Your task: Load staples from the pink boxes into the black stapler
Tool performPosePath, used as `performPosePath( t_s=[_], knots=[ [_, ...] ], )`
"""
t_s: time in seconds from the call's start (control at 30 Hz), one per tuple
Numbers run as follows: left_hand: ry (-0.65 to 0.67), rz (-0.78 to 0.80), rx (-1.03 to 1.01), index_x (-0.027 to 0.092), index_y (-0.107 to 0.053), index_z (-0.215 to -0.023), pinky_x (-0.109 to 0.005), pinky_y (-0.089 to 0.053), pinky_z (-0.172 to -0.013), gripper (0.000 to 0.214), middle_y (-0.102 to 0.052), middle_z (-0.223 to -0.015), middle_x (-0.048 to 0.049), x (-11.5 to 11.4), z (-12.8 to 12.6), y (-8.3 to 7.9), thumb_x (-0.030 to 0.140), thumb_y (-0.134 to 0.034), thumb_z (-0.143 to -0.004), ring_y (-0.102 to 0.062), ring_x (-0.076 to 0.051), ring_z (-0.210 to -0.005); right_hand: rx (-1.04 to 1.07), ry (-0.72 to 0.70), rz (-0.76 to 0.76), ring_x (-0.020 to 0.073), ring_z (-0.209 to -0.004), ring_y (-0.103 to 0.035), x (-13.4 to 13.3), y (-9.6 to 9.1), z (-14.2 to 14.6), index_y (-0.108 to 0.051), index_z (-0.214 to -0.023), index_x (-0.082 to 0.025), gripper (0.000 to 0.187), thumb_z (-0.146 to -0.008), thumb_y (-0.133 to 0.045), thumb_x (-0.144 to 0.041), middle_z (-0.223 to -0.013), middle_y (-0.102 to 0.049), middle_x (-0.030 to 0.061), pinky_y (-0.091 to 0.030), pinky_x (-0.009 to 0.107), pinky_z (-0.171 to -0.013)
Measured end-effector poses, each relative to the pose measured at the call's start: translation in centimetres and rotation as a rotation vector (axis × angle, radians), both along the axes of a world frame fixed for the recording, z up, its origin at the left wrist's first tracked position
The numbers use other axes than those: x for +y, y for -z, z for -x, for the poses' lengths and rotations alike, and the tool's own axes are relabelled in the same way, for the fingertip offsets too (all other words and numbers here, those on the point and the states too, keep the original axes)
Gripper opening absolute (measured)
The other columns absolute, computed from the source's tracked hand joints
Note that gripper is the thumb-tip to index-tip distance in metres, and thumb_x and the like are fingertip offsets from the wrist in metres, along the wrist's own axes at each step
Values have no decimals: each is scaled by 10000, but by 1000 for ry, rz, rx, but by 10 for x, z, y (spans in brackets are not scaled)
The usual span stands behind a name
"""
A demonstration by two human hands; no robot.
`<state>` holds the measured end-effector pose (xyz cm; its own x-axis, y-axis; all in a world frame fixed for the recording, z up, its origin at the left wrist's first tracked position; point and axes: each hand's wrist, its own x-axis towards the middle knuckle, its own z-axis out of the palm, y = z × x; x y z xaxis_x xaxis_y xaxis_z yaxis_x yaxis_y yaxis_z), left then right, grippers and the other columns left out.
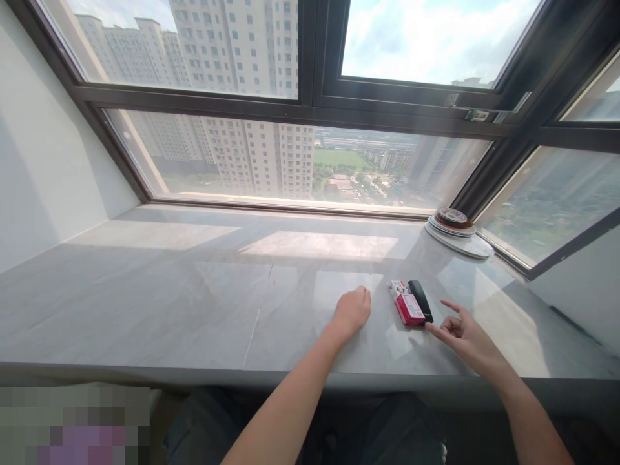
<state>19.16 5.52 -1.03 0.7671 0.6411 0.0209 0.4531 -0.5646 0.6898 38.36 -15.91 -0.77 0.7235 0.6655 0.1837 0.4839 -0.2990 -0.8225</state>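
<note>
A small red and white box (407,305) lies on the pale marbled sill. Right along its far right side lies a black stapler (420,300); the two seem to touch. My left hand (353,309) rests to the left of the box, apart from it, with the fingers curled in and nothing showing in them. To the right of the stapler is my right hand (459,332), index finger stretched out and thumb spread, the other fingers bent. Its thumb tip is close to the stapler's near end; contact cannot be made out. Nothing is in this hand.
Several stacked round plates or discs (458,236), with a brown-rimmed round piece on top, stand in the far right corner by the window frame (290,210). The sill's front edge (194,369) runs before my legs. A thin seam (259,313) crosses the sill.
</note>
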Motion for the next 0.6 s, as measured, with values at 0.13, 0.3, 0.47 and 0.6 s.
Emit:
performPosePath(
  t_s=[0.13, 0.3, 0.47, 0.6],
  knots=[
    [-38, 56, -112, 199, -581, -1248, -290, -536, -789, 387, -739, -1041, -104, 21, 86, 7, 317, -254, -1076, -710, -157, -861, 110, -189, 44, 253, -632, -578, 13, 6, 68, -637, -1262, -240, 562, -904, -590, -670, -710, -619, 73, -457, 400, -579],
    [-86, -243, -100, 258, -506, -1431, -443, -340, -1197, 420, -540, -1496, -84, 43, 176, 16, 360, -382, -1043, -451, -231, -1425, -185, -510, 176, 310, -1431, -401, 81, 13, 149, -448, -1530, -306, 606, -988, -491, -574, -1519, -494, 69, -354, 493, -1161],
    [-170, -548, 186, 343, -302, -1599, -534, -140, -1277, 569, -259, -1682, 0, 46, 207, 30, 462, -367, -1046, -178, -267, -1569, -559, -294, 465, 362, -1561, -9, 127, 28, 181, -283, -1619, -338, 631, -1037, -347, -574, -1695, -179, -11, 7, 671, -1204],
    [-180, -576, 244, 364, -260, -1614, -524, -162, -1274, 583, -220, -1690, 24, 44, 204, 31, 493, -332, -1049, -174, -262, -1571, -625, -271, 534, 353, -1563, 28, 129, 32, 186, -213, -1638, -348, 647, -1046, -263, -602, -1707, -95, -31, -8, 656, -1204]
  ],
)
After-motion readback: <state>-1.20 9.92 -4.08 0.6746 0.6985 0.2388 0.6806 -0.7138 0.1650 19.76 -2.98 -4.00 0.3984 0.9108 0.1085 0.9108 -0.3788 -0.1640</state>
